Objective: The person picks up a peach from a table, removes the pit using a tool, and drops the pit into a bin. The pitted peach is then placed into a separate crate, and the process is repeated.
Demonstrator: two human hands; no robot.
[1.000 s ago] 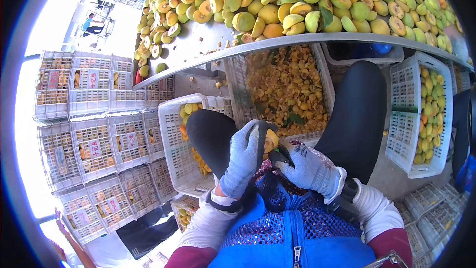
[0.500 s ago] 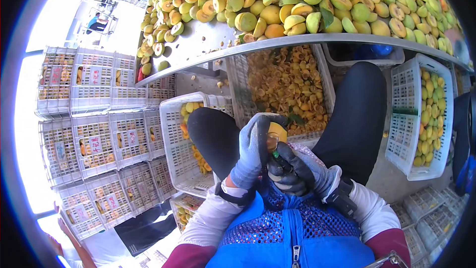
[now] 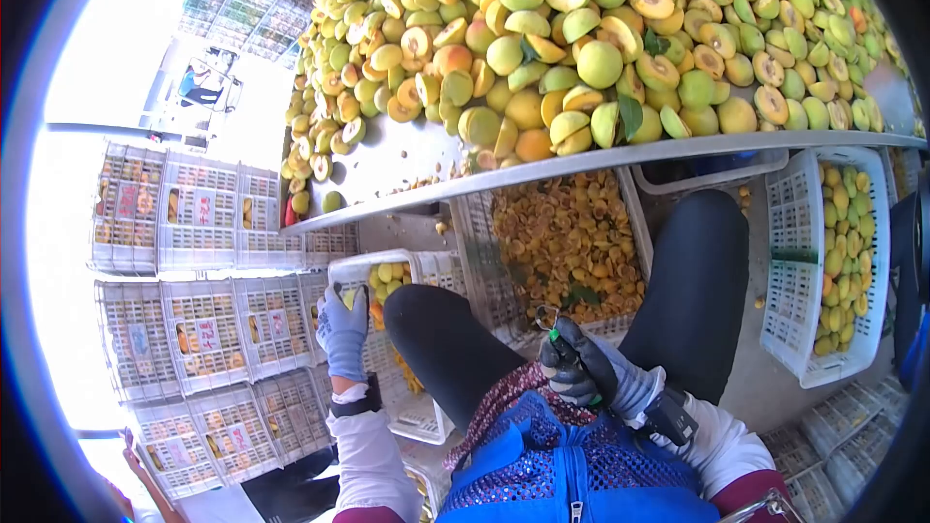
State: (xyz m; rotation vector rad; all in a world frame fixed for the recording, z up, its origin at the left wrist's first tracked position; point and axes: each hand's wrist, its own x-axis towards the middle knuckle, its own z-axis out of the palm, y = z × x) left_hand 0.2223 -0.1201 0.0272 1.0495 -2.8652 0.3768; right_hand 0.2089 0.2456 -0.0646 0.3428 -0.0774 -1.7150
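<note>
My left hand (image 3: 343,329), in a grey-white glove, is at the left rim of the white crate (image 3: 436,266) beside my left knee. Its fingers are bent around something pale yellow-green that is mostly hidden. In front of my body, my right hand (image 3: 586,368), in a dark-palmed glove, grips a small tool (image 3: 549,318) with a green part and a thin metal loop at its tip. Beyond the tool, between my legs, a crate (image 3: 639,232) holds many orange-yellow fruit pieces (image 3: 567,242).
A metal table (image 3: 542,170) piled with halved fruit (image 3: 601,63) spans the front. Stacked crates (image 3: 199,232) stand at the left. A white crate of fruit (image 3: 809,368) is at the right. A co-worker (image 3: 199,85) is far back left, and another's arm shows lower left.
My left hand has left the tool and moved left to the crate; the yellow fruit piece between my hands is gone from there. My right hand still holds the tool. The view has tilted up.
</note>
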